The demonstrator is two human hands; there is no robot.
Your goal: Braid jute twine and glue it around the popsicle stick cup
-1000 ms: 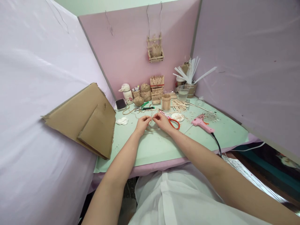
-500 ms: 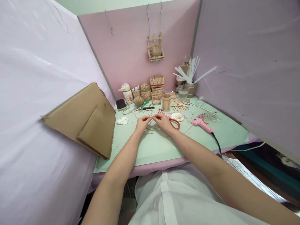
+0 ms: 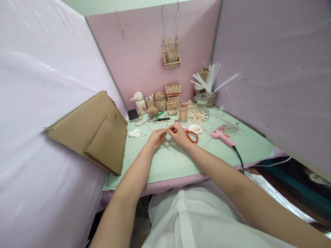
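Observation:
My left hand (image 3: 156, 137) and my right hand (image 3: 178, 133) meet over the middle of the pale green table, fingertips pinched close together. Between them is a thin piece of jute twine (image 3: 165, 144), whose loose part hangs below the fingers towards the table. Both hands are closed on the twine; its exact ends are hidden by the fingers. Just right of my right hand lie scissors with red handles (image 3: 192, 136). Beyond the hands stands a round cup of wooden sticks (image 3: 183, 112), and pliers with green-black handles (image 3: 163, 119) lie to its left.
A pink glue gun (image 3: 223, 137) lies at the right, its cord running off the edge. Cardboard sheets (image 3: 103, 137) lean at the left. Loose wooden sticks (image 3: 198, 115), a white lid (image 3: 196, 129), a twine ball (image 3: 152, 111) and a water cup (image 3: 202, 101) are farther back.
My left hand has turned and shifted slightly left and down, its fingers curled more. The hanging twine loop has changed shape below the hands. My right hand stays nearly in place.

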